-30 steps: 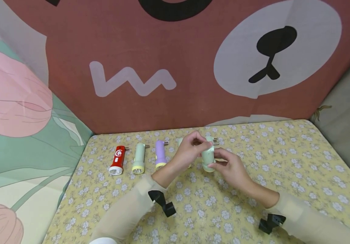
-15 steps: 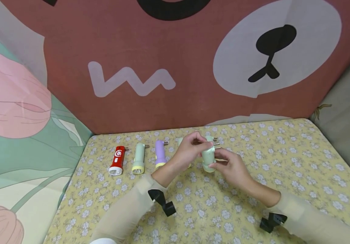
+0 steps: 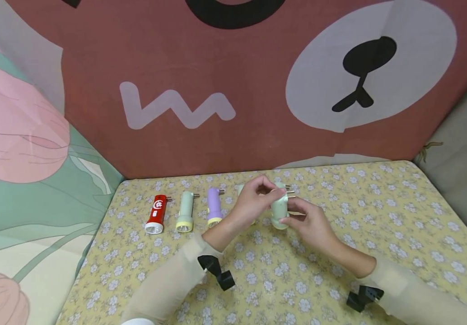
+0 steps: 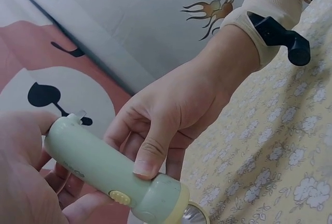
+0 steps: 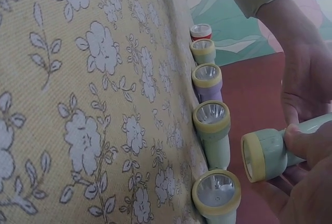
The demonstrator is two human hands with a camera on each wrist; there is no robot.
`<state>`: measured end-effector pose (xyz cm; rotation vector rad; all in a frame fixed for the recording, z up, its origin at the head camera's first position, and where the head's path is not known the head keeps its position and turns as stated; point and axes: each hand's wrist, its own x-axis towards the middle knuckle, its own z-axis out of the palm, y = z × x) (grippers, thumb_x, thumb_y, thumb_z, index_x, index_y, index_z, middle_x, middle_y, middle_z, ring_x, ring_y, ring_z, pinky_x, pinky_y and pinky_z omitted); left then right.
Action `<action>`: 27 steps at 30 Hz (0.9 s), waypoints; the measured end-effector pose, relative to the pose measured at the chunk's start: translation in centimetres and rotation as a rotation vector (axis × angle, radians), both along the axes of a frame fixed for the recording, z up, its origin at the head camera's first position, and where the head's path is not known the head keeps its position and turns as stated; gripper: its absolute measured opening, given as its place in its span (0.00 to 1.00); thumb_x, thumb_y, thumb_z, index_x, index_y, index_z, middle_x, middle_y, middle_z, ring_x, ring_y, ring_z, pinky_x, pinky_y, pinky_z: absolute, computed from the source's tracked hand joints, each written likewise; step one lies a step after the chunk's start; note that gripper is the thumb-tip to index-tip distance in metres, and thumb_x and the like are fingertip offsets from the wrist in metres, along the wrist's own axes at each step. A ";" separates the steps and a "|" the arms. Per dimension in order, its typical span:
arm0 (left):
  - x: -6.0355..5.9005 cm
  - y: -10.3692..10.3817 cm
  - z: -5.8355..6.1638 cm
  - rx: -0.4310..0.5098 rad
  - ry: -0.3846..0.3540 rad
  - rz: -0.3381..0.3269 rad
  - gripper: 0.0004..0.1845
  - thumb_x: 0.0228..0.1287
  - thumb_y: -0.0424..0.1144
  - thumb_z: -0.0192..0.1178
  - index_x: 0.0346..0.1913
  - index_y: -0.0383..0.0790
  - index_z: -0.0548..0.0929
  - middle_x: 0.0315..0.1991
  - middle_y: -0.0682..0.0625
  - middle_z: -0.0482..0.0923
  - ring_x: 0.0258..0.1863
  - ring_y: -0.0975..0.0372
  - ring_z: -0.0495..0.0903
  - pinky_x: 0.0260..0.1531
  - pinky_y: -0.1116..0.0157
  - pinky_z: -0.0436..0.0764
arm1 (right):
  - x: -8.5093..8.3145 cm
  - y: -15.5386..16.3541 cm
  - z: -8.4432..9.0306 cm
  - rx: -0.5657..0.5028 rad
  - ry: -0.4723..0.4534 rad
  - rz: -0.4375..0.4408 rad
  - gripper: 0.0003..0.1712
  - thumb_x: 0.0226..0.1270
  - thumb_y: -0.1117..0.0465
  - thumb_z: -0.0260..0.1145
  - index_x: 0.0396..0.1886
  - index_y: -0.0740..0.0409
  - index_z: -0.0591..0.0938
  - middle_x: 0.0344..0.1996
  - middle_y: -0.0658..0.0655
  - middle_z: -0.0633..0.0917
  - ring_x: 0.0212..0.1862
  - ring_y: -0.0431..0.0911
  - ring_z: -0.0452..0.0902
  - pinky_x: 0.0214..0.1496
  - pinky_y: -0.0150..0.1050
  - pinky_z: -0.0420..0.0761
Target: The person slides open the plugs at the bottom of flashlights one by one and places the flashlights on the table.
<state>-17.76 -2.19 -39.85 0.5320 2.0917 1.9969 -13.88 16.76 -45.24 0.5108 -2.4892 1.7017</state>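
Observation:
Between both hands is a pale green flashlight (image 3: 279, 211), raised over the table with its lamp end down. My left hand (image 3: 256, 195) pinches the upper end, near the metal plug prongs (image 3: 291, 194). My right hand (image 3: 308, 223) grips it near the lamp head (image 5: 264, 154), thumb on one side and fingers on the other. A yellow switch (image 4: 120, 197) shows on its body in the left wrist view. Behind it, in the right wrist view, another green flashlight (image 5: 217, 198) stands in a row, and a further green one (image 5: 212, 130) is mostly covered by my left hand in the head view.
Left along the row lie a purple flashlight (image 3: 214, 205), a green one with a yellow rim (image 3: 185, 211) and a red one with a white rim (image 3: 157, 214). The floral tablecloth (image 3: 266, 280) ends at a printed fabric wall (image 3: 201, 149).
The held flashlight has shifted very slightly to the right, and its prongs show a little more. Both hands keep their hold; the row has not moved.

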 end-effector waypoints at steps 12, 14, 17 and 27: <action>-0.4 -0.6 -0.1 -0.032 0.096 -0.064 0.08 0.74 0.38 0.62 0.48 0.37 0.81 0.48 0.47 0.81 0.43 0.62 0.78 0.42 0.47 0.84 | -0.1 0.1 0.2 -0.047 0.023 0.012 0.23 0.62 0.68 0.74 0.57 0.61 0.83 0.52 0.58 0.86 0.54 0.51 0.84 0.52 0.35 0.85; -0.4 -0.8 0.0 -0.032 0.095 -0.077 0.09 0.75 0.38 0.61 0.51 0.36 0.81 0.50 0.46 0.80 0.46 0.62 0.79 0.45 0.45 0.84 | -0.1 0.1 0.4 -0.047 0.027 0.011 0.23 0.62 0.68 0.75 0.57 0.62 0.83 0.52 0.58 0.87 0.54 0.51 0.84 0.51 0.36 0.85; -0.4 -1.0 0.0 -0.051 0.112 -0.086 0.11 0.74 0.37 0.62 0.54 0.36 0.81 0.51 0.46 0.80 0.49 0.62 0.79 0.49 0.51 0.85 | -0.1 0.1 0.5 -0.039 0.024 0.007 0.23 0.62 0.68 0.74 0.57 0.62 0.82 0.51 0.59 0.87 0.53 0.52 0.84 0.51 0.36 0.86; -0.7 -1.5 -0.8 -0.073 0.210 -0.110 0.19 0.69 0.32 0.67 0.61 0.38 0.79 0.54 0.46 0.81 0.52 0.60 0.79 0.50 0.60 0.82 | 0.1 -0.1 0.9 -0.034 -0.014 -0.003 0.24 0.63 0.69 0.74 0.60 0.62 0.81 0.52 0.60 0.86 0.53 0.53 0.84 0.49 0.36 0.86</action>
